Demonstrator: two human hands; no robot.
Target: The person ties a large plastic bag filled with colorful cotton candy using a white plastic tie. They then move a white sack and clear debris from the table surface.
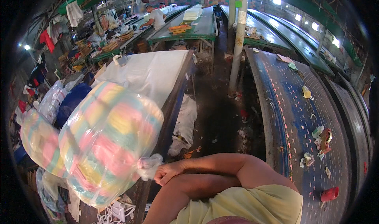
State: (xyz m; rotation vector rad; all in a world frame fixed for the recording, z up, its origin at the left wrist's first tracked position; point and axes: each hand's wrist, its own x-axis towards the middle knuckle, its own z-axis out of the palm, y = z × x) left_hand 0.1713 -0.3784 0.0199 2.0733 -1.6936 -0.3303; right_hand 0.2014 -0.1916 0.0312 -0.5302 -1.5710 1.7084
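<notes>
Apparently the arms are folded at rest: the right hand (pixel 167 174) lies across by the left elbow, its fingers curled loosely downward, while the left forearm (pixel 205 180) runs beneath the right arm, perhaps to prop it. Just left of the right hand sits the big clear bag (pixel 114 133) of folded pink, yellow and blue-green cloth, its gathered neck (pixel 151 166) turned toward the fingers; the bunching presumably serves to keep the soft stack packed. The bag seems to lean on the near part of the table (pixel 158 68), whose pale sheet, ahead and left of the hands, may be there to keep goods clean. A similar second bag (pixel 41 139) sits farther left, partly covered by the first, which likely helps stop it shifting. Whether the right hand grips the neck or merely overlaps it, I cannot tell; the left hand is tucked out of sight, so its state is unknown. Glare on the plastic blurs the folds, and the white straps (pixel 117 213) below the bag are cut off by the lower edge
</notes>
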